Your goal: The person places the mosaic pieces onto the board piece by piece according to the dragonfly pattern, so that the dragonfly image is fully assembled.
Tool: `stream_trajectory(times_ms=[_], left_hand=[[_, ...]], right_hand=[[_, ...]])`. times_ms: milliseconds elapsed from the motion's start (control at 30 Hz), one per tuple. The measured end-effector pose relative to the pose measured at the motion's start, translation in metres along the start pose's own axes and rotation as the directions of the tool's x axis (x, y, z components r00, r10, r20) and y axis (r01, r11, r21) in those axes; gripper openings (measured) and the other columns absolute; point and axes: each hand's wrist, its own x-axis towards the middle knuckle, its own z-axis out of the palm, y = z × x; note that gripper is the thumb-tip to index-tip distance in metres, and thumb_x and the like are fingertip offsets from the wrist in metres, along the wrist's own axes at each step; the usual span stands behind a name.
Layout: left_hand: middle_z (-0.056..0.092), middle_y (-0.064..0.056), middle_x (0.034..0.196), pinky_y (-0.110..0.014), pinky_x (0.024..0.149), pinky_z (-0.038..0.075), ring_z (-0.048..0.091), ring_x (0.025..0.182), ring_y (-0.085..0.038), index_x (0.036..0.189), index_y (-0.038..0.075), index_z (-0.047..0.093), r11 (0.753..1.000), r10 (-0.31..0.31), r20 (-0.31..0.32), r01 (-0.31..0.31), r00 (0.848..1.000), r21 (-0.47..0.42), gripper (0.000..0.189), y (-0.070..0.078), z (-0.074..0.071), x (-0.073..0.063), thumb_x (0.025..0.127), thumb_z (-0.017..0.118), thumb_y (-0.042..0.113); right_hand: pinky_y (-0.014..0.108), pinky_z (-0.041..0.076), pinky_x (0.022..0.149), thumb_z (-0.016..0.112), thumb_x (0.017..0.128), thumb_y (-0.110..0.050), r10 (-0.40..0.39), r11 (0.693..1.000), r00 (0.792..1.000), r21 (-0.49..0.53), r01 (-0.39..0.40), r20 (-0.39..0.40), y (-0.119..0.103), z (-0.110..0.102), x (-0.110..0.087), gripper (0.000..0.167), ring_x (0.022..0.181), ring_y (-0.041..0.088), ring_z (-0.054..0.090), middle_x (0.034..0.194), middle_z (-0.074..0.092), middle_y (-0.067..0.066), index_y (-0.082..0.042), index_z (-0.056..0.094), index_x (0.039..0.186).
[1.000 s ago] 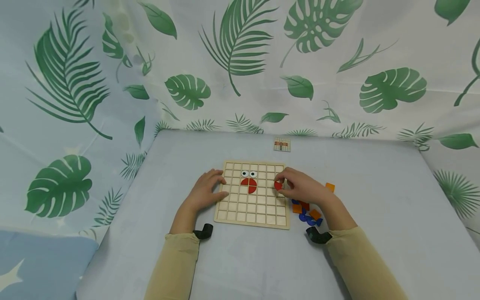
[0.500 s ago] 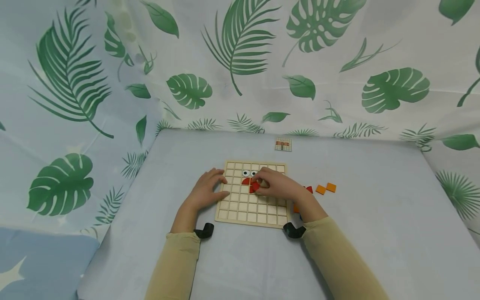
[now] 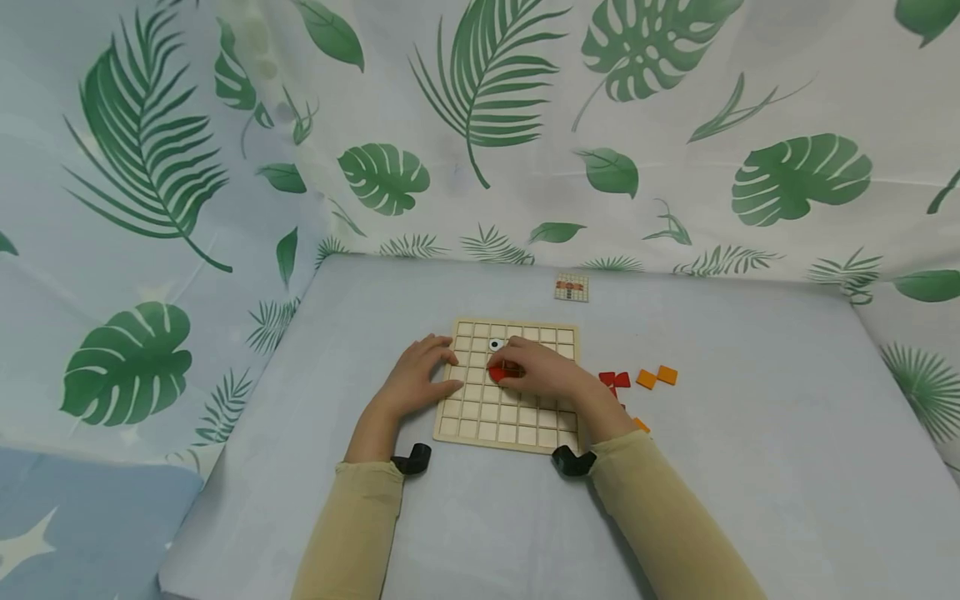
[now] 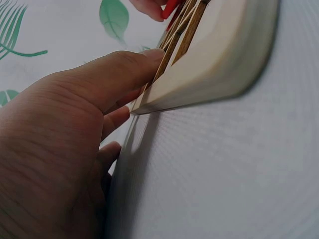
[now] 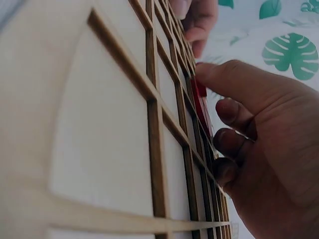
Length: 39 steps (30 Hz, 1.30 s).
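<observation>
One grid board (image 3: 471, 408): pale wood, split into square cells by raised strips, lying flat on the white table (image 3: 465, 517).
Left hand (image 3: 408, 379): at the board's left edge, fingers relaxed and spread; the thumb rests on its rim, the other fingers lie along the outer side.
Right hand (image 3: 543, 372): reaching over the board from its right side, thumb and fingertips pinching a red piece just above the middle cells.
Held red piece (image 4: 169, 8): at the fingertips, over the board, partly covered by the hand; its exact shape cannot be made out.
Red on the board (image 3: 496, 376): a rounded patch beside the right fingertips, partly hidden by them.
Eye piece (image 3: 496, 344): white with a black dot, in a cell of the board just beyond the red patch.
Loose red pieces (image 3: 623, 379): clustered right of the board, partly behind the right forearm.
Orange squares (image 3: 667, 375): two farther right of the board, corners near each other; another orange piece (image 3: 640, 424) shows beside the forearm.
Pattern card (image 3: 572, 287): beyond the board's far edge, well apart from it.
Sleeves (image 3: 352, 517): tan, on the near side of the board.
</observation>
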Motion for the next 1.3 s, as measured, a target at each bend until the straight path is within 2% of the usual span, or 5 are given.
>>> stream_trajectory(times_ms=[367, 633, 800, 1033, 1300], left_hand=[[0.042, -0.003, 0.154, -0.049, 0.127, 0.014, 0.024, 0.151, -0.033, 0.108, 0.021, 0.059, 1.0, -0.011, 0.0, 0.011, 1.0, 0.014, 0.031, 0.001, 0.0, 0.0, 0.088, 0.072, 0.041], [0.042, -0.003, 0.154, -0.05, 0.127, 0.013, 0.023, 0.152, -0.032, 0.108, 0.021, 0.059, 1.0, -0.01, -0.002, 0.01, 1.0, 0.002, 0.03, 0.0, -0.001, 0.0, 0.089, 0.072, 0.04], [0.042, -0.003, 0.154, -0.048, 0.128, 0.012, 0.023, 0.152, -0.031, 0.108, 0.022, 0.059, 1.0, -0.014, 0.006, 0.014, 1.0, 0.001, 0.031, 0.0, 0.0, 0.001, 0.088, 0.072, 0.041], [0.042, -0.003, 0.154, -0.048, 0.128, 0.013, 0.023, 0.152, -0.031, 0.109, 0.021, 0.059, 1.0, -0.015, 0.009, 0.015, 1.0, 0.009, 0.031, 0.001, 0.0, 0.002, 0.088, 0.072, 0.04], [0.043, -0.004, 0.154, -0.049, 0.127, 0.013, 0.024, 0.151, -0.033, 0.108, 0.021, 0.058, 1.0, -0.005, 0.008, 0.005, 1.0, 0.008, 0.03, 0.0, 0.0, 0.002, 0.088, 0.072, 0.04]], right_hand=[[0.031, 0.05, 0.084, 0.066, 0.095, -0.029, 0.048, 0.999, 0.999, -0.003, -0.048, 0.006, -0.001, 0.005, 0.002, 0.03, 0.092, 0.013, 0.053, 0.108, 0.056, -0.008, -0.032, 0.064, 0.124], [0.032, 0.05, 0.084, 0.066, 0.094, -0.031, 0.055, 0.998, 0.998, 0.013, -0.055, 0.005, -0.001, 0.004, 0.002, 0.029, 0.092, 0.013, 0.053, 0.109, 0.057, -0.007, -0.031, 0.065, 0.123], [0.035, 0.051, 0.086, 0.068, 0.093, -0.024, 0.043, 0.996, 0.999, 0.084, -0.042, -0.005, 0.002, -0.002, -0.003, 0.032, 0.094, 0.014, 0.054, 0.112, 0.058, -0.003, -0.027, 0.065, 0.125], [0.03, 0.047, 0.076, 0.067, 0.092, -0.019, 0.038, 0.994, 0.999, 0.106, -0.036, -0.012, 0.008, -0.005, -0.007, 0.035, 0.087, 0.015, 0.051, 0.111, 0.059, -0.002, -0.024, 0.065, 0.127], [0.032, 0.049, 0.083, 0.064, 0.096, -0.023, -0.002, 0.995, 1.0, 0.096, 0.001, 0.005, 0.004, -0.002, -0.007, 0.031, 0.093, 0.014, 0.053, 0.113, 0.057, -0.002, -0.026, 0.066, 0.127]])
